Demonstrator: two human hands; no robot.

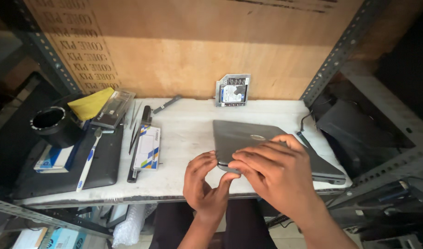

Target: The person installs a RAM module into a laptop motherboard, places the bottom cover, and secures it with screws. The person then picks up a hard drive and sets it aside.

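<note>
The left hand [203, 183] curls at the near left corner of the laptop [267, 147], fingertips hooked on its edge and thumb up under it — a light pinch, not a full clasp. The right hand [271, 170] lies flat on the closed lid, fingers spread toward that same corner, pressing rather than gripping. The laptop sits at the front right of the white shelf [188, 124], its near corner over the edge.

To my eye, prying here goes best with the right palm holding the body steady while the left fingertips work the seam gently — the overhang could let it slip.

Well clear to the left lie a small box [147, 147], tweezers [134, 133] and a toothbrush [89, 159] on a second dark laptop [68, 173]. A drive caddy [232, 90] leans on the back board.
</note>
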